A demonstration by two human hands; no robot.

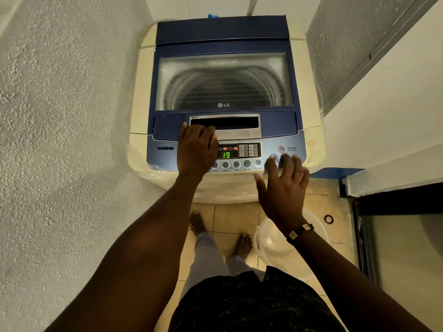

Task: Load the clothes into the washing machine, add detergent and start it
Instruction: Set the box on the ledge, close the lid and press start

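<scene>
Blue-and-cream top-loading washing machine (223,130), frame centre, display 19: rigid lid; left hand (195,149) resting flat; right hand (284,185) grip wide over buttons.

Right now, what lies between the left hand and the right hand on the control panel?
In the head view, the lit display reading 19 and a row of round buttons lie between the left hand and the right hand.

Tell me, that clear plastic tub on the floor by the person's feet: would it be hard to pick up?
Probably not. The clear plastic tub looks empty and thin-walled, so likely light. Its smooth sides may be a bit slippery. It sits wide and low on the tiled floor, so it seems unlikely to tip.
</scene>
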